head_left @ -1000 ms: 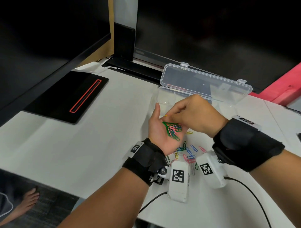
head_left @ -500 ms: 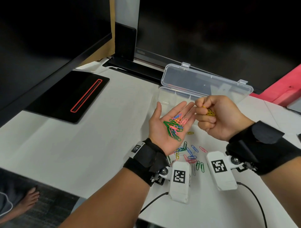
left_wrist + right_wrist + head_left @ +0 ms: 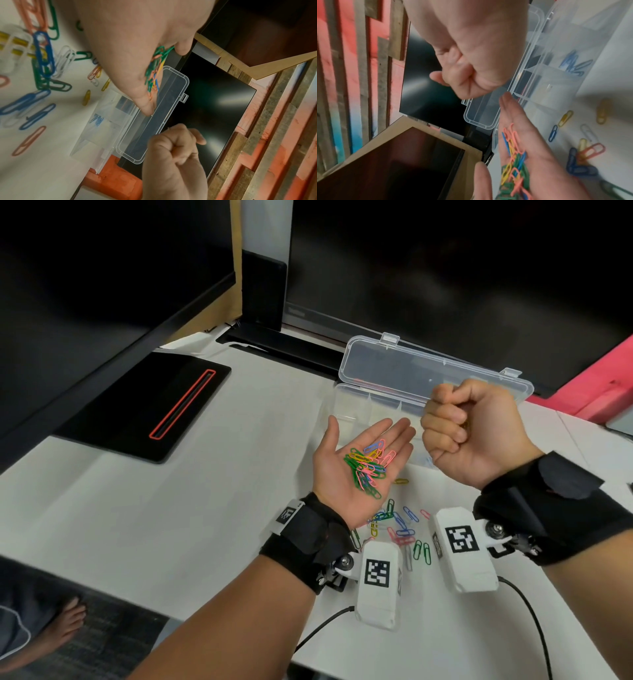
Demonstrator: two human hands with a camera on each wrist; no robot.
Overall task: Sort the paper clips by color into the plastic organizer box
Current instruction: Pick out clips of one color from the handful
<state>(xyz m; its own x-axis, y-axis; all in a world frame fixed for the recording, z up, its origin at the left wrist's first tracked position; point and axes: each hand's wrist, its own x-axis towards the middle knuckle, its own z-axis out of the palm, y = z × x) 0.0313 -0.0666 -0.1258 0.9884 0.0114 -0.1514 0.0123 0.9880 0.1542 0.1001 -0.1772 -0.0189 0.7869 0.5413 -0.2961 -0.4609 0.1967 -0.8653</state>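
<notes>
My left hand [image 3: 329,474] lies palm up and flat, just in front of the box, carrying a pile of mixed paper clips [image 3: 366,467] in green, pink, blue and yellow. To its right my right hand [image 3: 472,426] is curled into a fist above the clear organizer box [image 3: 370,402]. A sliver of yellow paper clip [image 3: 464,424] shows between its fingers. The box lid [image 3: 428,368] stands open at the back. Blue clips [image 3: 573,65] lie in one compartment. More loose clips [image 3: 400,525] are scattered on the white table between my wrists.
Dark monitors stand behind and to the left. The right one's stand base [image 3: 281,344] sits left of the box. A black pad with a red outline [image 3: 147,405] lies at the left. Cables [image 3: 534,621] run off the near table edge.
My right hand has left the left palm with yellow clips, swung right and up over the box, and curled into a fist. The left hand has stayed flat.
</notes>
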